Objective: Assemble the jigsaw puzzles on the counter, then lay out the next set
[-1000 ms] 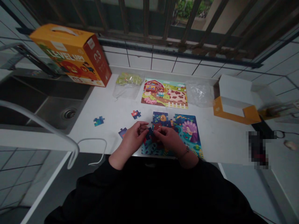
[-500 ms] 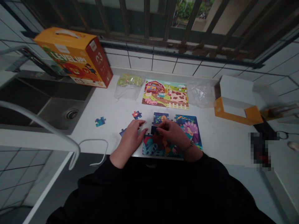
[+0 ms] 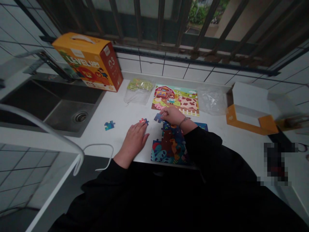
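My right hand (image 3: 173,115) pinches a blue puzzle piece (image 3: 157,118) at the upper left corner of the partly joined dark-blue jigsaw puzzle (image 3: 166,154). My right sleeve covers much of the puzzle's right side. Flat on the counter lies my left hand (image 3: 135,139), fingers stretched out. Its fingertips touch a red and blue puzzle piece (image 3: 143,120). Farther left, a loose blue-green puzzle piece (image 3: 109,125) rests by itself.
Behind the puzzle lie a farm picture (image 3: 188,102), a plastic bag with green contents (image 3: 139,85) and a clear plastic bag (image 3: 212,100). An orange box (image 3: 89,61) stands beside the sink (image 3: 72,106). An opened orange carton (image 3: 251,120) sits right. A white hose (image 3: 48,129) crosses the left.
My right hand has moved up and away, from the puzzle's left edge to its upper left corner, with a blue piece in its fingers. My left hand has flattened onto the counter, reaching the red-blue piece.
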Demonstrator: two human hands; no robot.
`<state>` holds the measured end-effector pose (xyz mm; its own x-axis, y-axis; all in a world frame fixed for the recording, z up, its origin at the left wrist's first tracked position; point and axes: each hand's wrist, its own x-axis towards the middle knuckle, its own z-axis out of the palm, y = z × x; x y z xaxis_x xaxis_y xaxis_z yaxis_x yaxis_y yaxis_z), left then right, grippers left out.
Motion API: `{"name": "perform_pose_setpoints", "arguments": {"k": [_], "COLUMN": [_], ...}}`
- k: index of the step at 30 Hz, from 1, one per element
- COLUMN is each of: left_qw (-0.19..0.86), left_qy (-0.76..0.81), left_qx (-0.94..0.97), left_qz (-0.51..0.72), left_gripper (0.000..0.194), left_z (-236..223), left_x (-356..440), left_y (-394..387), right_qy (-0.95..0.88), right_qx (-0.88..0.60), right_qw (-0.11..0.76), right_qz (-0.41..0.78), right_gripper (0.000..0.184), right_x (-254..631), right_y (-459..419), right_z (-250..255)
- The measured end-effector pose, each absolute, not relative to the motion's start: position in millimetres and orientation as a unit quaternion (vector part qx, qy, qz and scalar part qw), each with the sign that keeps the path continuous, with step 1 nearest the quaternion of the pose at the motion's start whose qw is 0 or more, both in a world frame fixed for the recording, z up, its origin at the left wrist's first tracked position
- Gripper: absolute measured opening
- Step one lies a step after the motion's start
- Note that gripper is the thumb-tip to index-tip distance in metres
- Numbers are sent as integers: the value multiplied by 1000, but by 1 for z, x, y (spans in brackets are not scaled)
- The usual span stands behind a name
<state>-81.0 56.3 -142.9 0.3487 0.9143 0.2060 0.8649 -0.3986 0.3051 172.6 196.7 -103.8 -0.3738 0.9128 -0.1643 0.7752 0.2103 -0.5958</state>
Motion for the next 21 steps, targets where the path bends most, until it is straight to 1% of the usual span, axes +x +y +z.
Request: {"name": "perform_pose_setpoints", "arguments": {"k": [6, 12, 17, 21], "left_qw": [88, 92, 87, 105], "left_qy": [541, 543, 544, 534], "left_qx": [815, 812, 812, 814], "left_qz": [188, 191, 193, 204], "left_gripper": [44, 44, 44, 43], "left_z": [-143, -143, -143, -142], "left_x": [-92, -90, -89, -91], "left_y": [49, 49, 48, 47], "right_qy": [-817, -820, -846, -862], "right_qx": [-501, -502, -478, -467], "right_qw": [65, 69, 56, 48], "right_qz": [277, 268, 229, 191], "right_gripper": [18, 16, 17, 13], "right_x": [177, 178, 175, 171], "right_y": [208, 205, 198, 189], "right_z": [-108, -111, -106, -101]}}
